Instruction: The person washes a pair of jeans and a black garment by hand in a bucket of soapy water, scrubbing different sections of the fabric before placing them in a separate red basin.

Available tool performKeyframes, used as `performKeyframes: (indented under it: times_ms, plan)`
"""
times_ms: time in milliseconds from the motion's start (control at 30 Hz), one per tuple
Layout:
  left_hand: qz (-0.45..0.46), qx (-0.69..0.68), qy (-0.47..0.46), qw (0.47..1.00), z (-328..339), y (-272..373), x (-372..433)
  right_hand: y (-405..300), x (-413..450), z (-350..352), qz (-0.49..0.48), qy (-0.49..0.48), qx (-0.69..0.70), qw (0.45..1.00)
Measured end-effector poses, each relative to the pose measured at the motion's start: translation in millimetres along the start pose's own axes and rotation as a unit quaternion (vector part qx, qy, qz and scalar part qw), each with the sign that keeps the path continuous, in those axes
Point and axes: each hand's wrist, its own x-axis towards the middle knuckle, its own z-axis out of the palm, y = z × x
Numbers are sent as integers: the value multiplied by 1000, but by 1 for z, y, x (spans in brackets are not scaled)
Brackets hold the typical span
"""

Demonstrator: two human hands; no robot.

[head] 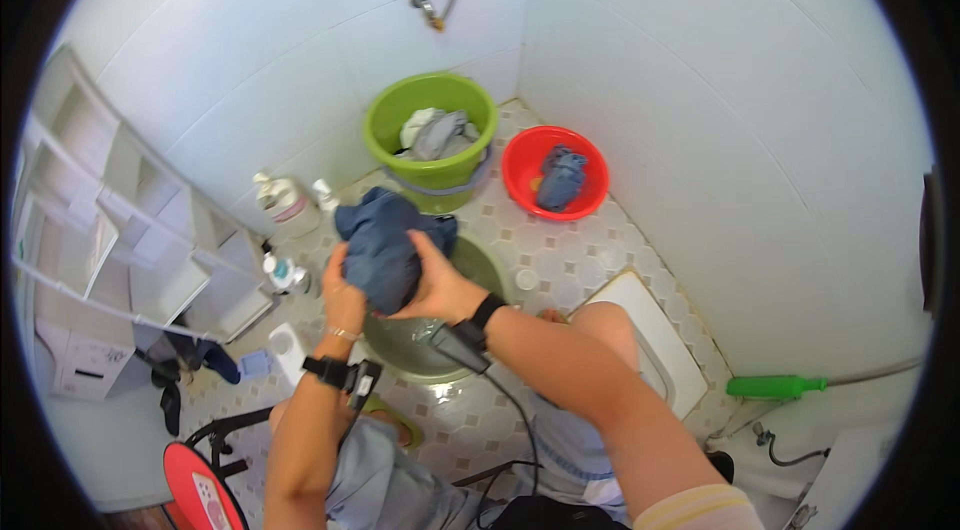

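Both my hands hold a bunched, dark blue cloth [382, 249] above a green basin [480, 260] with water in it. My left hand [345, 297] grips the cloth's left side, and my right hand [442, 282] presses on its right side. Beyond the basin is a lime green bucket [431, 177] with white and grey cloths [442, 134] inside. A red basin [517, 177] to its right holds a crumpled blue cloth [561, 177]. The underside of the dark blue cloth is hidden.
Bottles [285, 204] and a pump bottle [281, 271] stand at the left, near a white shelf rack [161, 252]. A squat toilet pan [686, 372] is set into the floor at right, close to a green bottle [772, 387]. A wall tap [424, 1] is above the bucket.
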Motion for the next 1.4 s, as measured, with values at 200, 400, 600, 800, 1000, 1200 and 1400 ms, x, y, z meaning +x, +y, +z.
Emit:
performKeyframes:
  times_ms: [200,400,600,800,1000,1200,1400]
  plan:
    - [14,21,-29,999,-22,7,-23,18,-16,32,20,119,-51,991]
    - [-47,-51,-126,990,-10,11,-29,10,-11,2,3,38,-22,999]
    - [-229,-303,47,924,-28,-42,8,-2,-10,0,-21,27,49,998]
    - [-432,-348,-67,829,-19,-14,0,-10,-36,24,-24,-8,16,1000]
    - [-298,-486,-137,810,-12,2,6,-13,-44,27,-8,-17,-124,992]
    - [-290,-506,-134,801,-14,1,20,-18,-43,27,75,34,-322,943]
    - [-329,-498,-225,770,-5,-16,29,1,-37,27,-20,52,-543,838]
